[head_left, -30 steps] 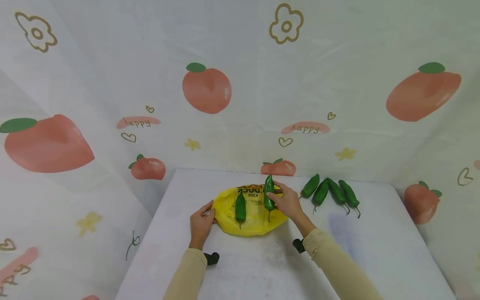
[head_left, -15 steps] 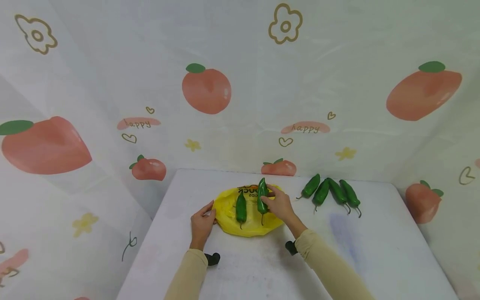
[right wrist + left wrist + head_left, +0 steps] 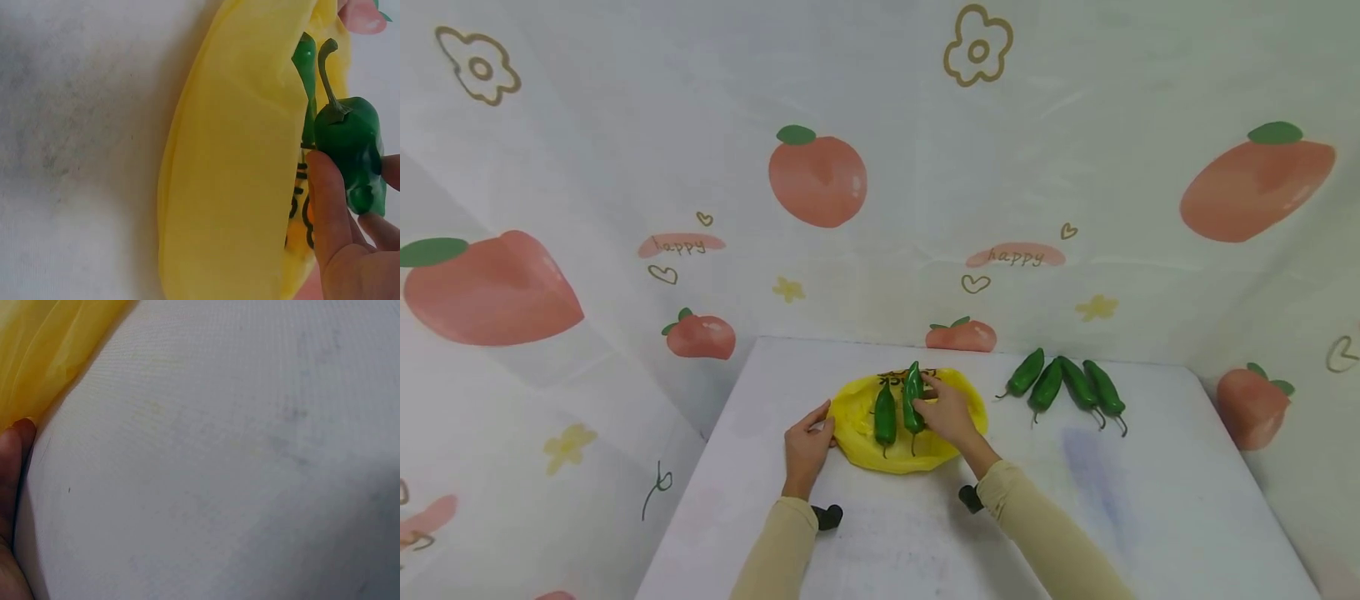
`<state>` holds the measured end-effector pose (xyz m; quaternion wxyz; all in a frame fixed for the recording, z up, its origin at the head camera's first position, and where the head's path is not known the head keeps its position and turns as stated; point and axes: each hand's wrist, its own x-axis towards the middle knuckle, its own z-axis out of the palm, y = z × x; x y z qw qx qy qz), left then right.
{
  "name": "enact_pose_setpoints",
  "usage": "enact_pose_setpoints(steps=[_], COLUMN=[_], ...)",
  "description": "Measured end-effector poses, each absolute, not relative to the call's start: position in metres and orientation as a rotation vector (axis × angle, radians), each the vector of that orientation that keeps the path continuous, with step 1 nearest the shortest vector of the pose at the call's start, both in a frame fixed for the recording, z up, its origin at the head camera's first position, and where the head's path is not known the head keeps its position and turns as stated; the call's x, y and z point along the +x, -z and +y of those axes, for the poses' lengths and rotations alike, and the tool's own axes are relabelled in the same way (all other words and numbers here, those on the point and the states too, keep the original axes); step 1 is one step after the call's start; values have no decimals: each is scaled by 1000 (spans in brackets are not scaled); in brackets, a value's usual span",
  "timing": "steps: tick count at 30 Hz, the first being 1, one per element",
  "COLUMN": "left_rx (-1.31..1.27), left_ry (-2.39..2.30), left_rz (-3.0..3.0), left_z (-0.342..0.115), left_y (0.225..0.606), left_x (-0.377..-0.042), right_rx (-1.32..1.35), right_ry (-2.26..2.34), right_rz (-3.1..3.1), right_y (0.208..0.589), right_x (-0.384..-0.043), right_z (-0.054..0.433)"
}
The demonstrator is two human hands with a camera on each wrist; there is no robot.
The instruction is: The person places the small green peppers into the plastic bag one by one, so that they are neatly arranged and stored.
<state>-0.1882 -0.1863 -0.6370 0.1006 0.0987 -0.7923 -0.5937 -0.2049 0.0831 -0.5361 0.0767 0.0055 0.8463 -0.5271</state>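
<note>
A yellow plastic bag (image 3: 857,446) with black print lies opened out on the white table. One green pepper (image 3: 885,417) rests in it, stem toward the person. Just right of that one, my right hand (image 3: 949,414) pinches a second green pepper (image 3: 913,398) between thumb and fingers, over the bag. The right wrist view shows this held pepper (image 3: 350,134) close up, its curved stem upward and the bag's side wall (image 3: 231,156) beside it. My left hand (image 3: 807,446) pinches the bag's left edge; the left wrist view catches only some fingers (image 3: 7,462) at the yellow plastic (image 3: 56,350).
Several more green peppers (image 3: 1078,383) lie in a loose row on the table (image 3: 910,533), right of the bag. Behind the table's far edge hangs a white cloth (image 3: 895,100) printed with peaches. Black pieces (image 3: 827,517) sit at both wrists.
My right hand has moved left with its pepper, from the bag's right part to beside the pepper lying inside. My left hand has kept its grip on the bag's edge.
</note>
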Motion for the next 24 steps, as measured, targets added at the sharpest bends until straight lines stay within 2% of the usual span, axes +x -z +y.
enact_pose_setpoints(steps=[24], left_rx=[265], left_ry=[1715], left_rz=[-2347], left_z=[-187], left_y=[642], left_x=[-190], right_rx=[-54], right_ry=[1350], right_rz=[2543], right_y=[551], right_x=[-206], right_z=[69])
